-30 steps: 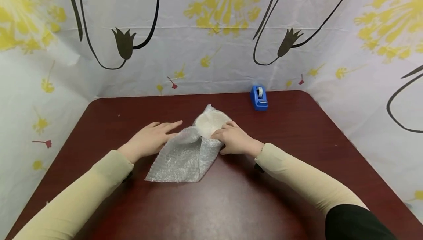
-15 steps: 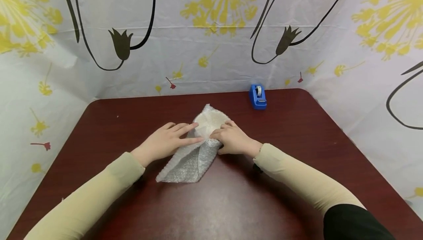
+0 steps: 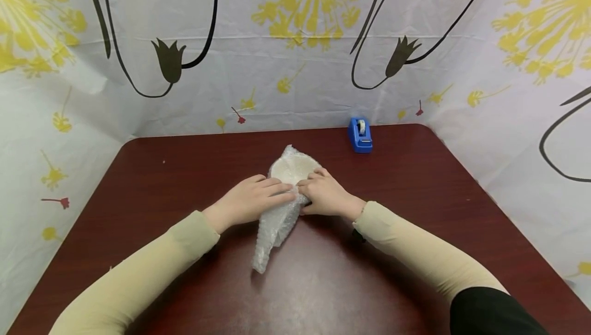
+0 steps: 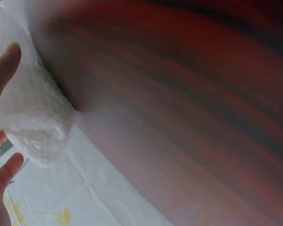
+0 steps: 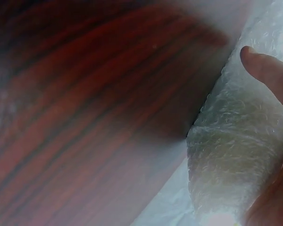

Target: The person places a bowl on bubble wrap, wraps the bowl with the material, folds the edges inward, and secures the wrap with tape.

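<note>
A white bowl point(image 3: 302, 166) stands near the middle of the table, with bubble wrap point(image 3: 279, 222) around it. One tapered end of the wrap hangs toward the front. My right hand point(image 3: 330, 194) grips the wrapped bowl at its right, fingers bent over the rim and thumb on the wrap outside. From the left, my left hand point(image 3: 251, 199) presses the wrap to the rim with nearly straight fingers. Its thumb point(image 4: 7, 68) lies along the wrap in the left wrist view. The right wrist view shows the wrapped side point(image 5: 236, 141) close up. The bowl's lower part is hidden.
A blue tape dispenser point(image 3: 360, 136) with a roll of tape stands at the back right of the dark red table point(image 3: 208, 153). A white sheet point(image 3: 258, 58) with flower prints hangs behind the table and along both sides.
My left hand has moved right and pulled the loose flap of bubble wrap against the bowl's side and rim. The flap has narrowed into a point. My right hand has kept its hold.
</note>
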The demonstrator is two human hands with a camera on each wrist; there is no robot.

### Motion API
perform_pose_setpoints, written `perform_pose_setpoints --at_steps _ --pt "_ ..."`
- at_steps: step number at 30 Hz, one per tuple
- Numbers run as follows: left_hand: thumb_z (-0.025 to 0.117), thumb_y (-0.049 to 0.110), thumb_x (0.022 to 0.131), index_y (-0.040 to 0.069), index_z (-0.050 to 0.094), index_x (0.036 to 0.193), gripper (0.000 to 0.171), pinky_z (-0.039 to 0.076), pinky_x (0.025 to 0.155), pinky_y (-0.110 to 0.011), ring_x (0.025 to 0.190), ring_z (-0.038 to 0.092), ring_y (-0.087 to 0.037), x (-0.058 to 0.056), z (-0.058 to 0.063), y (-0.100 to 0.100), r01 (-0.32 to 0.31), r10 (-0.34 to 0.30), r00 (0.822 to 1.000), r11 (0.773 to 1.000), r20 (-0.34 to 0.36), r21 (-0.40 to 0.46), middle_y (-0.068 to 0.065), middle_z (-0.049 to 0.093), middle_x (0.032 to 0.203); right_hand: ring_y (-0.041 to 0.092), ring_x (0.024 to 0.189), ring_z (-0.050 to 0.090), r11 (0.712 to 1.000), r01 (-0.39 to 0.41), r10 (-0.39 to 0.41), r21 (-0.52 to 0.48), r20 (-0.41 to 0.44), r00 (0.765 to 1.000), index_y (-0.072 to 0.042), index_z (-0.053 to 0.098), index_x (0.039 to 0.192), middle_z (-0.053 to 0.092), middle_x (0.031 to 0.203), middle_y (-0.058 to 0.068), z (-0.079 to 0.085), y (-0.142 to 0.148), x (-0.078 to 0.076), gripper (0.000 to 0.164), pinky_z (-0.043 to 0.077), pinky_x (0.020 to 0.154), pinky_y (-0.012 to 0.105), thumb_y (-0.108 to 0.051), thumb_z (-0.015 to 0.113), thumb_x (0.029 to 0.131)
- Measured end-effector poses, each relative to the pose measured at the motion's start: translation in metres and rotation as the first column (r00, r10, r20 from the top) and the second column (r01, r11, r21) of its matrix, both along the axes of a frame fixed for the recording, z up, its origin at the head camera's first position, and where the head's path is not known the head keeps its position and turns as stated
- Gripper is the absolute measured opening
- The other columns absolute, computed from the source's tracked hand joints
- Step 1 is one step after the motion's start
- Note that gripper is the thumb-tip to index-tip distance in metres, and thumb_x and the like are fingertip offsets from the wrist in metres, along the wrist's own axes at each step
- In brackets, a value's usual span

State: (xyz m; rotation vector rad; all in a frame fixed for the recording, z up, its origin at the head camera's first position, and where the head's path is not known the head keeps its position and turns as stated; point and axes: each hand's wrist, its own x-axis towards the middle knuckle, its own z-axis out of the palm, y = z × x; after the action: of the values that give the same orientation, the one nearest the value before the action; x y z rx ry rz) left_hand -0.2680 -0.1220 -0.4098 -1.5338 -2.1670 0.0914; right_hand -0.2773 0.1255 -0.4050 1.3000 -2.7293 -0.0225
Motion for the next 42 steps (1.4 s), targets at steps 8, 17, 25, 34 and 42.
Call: perform_pose_setpoints --at_steps 8,17,25,34,42 --pt "0.076 0.003 0.079 0.021 0.067 0.117 0.043 0.050 0.081 -0.033 0.103 0.062 -0.015 0.000 0.001 0.014 0.016 -0.027 0.997 0.988 0.076 0.152 0.005 0.068 0.113 0.019 0.087 0.054 1.000 0.000 0.000 -0.010 -0.031 1.000 -0.016 0.073 0.096 0.069 0.110 -0.005 -0.003 0.001 0.001 0.030 0.032 0.102 0.050 -0.039 0.078 0.078" --pt "0.069 0.010 0.084 0.022 0.070 0.097 0.018 0.049 0.072 -0.033 0.077 0.060 -0.015 -0.004 0.007 0.024 -0.218 0.127 0.919 0.953 0.374 0.210 0.008 0.067 0.087 0.018 0.080 0.052 1.000 -0.021 0.020 -0.023 -0.061 0.998 -0.019 0.062 0.077 0.065 0.092 -0.007 -0.004 0.000 0.001 0.031 0.033 0.099 0.051 -0.046 0.077 0.073" --pt "0.071 0.018 0.086 0.018 0.066 0.091 0.007 0.049 0.074 -0.040 0.075 0.062 -0.017 -0.014 0.017 0.031 -0.305 0.177 0.832 0.938 0.526 0.165 0.006 0.066 0.079 0.019 0.094 0.055 0.986 -0.013 0.021 -0.169 0.041 0.999 -0.017 0.069 0.103 0.067 0.097 -0.006 -0.003 0.005 0.001 0.050 0.028 0.104 0.051 -0.056 0.077 0.072" --pt "0.070 0.028 0.089 0.018 0.062 0.080 0.016 0.045 0.060 -0.033 0.058 0.050 -0.010 -0.023 0.018 0.038 -0.354 0.182 0.775 0.918 0.605 0.178 0.011 0.051 0.060 0.020 0.108 0.054 0.985 -0.022 0.037 -0.171 0.084 0.996 -0.015 0.072 0.094 0.067 0.094 -0.003 0.001 0.010 -0.003 0.028 0.030 0.102 0.053 -0.041 0.063 0.089" --pt "0.066 0.030 0.091 0.017 0.062 0.080 0.018 0.042 0.062 -0.033 0.058 0.043 -0.011 -0.024 0.020 0.042 -0.413 0.234 0.710 0.903 0.664 0.122 0.010 0.047 0.058 0.015 0.063 0.053 0.982 -0.022 0.043 -0.185 0.110 0.993 -0.018 0.051 0.053 0.045 0.051 -0.010 0.003 0.011 0.000 0.043 0.032 0.096 0.054 -0.030 0.047 0.094"
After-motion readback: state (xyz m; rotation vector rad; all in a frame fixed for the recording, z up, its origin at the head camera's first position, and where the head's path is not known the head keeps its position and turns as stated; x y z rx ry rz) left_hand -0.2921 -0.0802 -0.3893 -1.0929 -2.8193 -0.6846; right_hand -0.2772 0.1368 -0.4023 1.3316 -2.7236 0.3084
